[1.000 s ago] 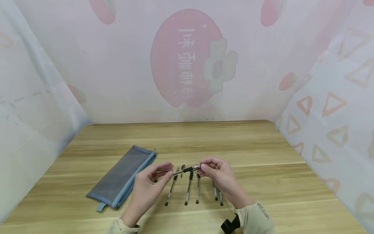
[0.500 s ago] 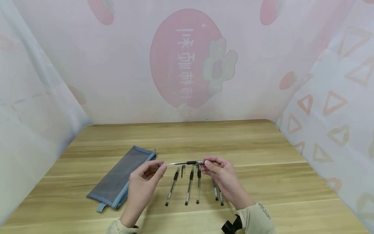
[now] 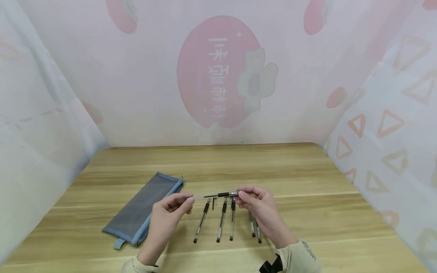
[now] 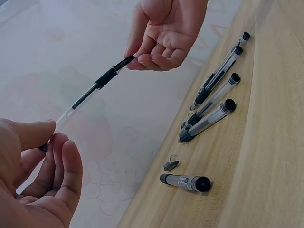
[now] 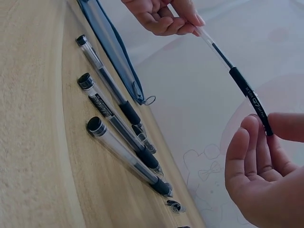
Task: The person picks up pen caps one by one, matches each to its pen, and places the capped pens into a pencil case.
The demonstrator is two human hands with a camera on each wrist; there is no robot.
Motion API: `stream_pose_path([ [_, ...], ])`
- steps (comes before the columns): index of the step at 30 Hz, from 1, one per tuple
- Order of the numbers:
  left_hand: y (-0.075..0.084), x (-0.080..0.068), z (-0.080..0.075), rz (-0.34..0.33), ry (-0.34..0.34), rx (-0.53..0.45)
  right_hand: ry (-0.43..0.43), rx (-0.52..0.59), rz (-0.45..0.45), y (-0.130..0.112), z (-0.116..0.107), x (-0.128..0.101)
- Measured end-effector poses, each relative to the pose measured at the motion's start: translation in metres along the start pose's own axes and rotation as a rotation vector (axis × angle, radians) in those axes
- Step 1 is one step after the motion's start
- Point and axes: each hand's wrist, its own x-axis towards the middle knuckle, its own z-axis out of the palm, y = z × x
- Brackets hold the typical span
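A clear pen point(image 3: 213, 195) with a black grip is held level above the table point(image 3: 307, 178), its ends pinched by the left hand point(image 3: 170, 212) and the right hand point(image 3: 257, 206), thumb against curled fingertips. Below the fingers lie more pens point(image 3: 222, 222) (side by side) and a small cap point(image 3: 213, 203). A blue mesh pouch point(image 3: 145, 206) lies beyond the left fingers.

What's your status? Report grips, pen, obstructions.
Left hand and right hand each pinch one end of the gel pen, level above the table. Five pens lie below, mesh pouch left. Nothing blocking.
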Motion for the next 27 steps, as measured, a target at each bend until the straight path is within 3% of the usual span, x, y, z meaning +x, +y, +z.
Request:
stream_pose_path([
  [4, -0.0015, -0.0002, -0.0012, -0.066, -0.016, -0.034, -0.003, -0.022, -0.008, 0.0028, -0.0007, -0.0015],
  [14, -0.0047, -0.0044, -0.0064, -0.137, 0.019, -0.098, 0.003, -0.105, -0.012, 0.0089, 0.0038, -0.0024],
  [27, 0.0014, -0.0008, -0.0064, -0.148, -0.048, -0.141, 0.002, -0.095, -0.079, 0.0048, 0.0020, -0.0032],
])
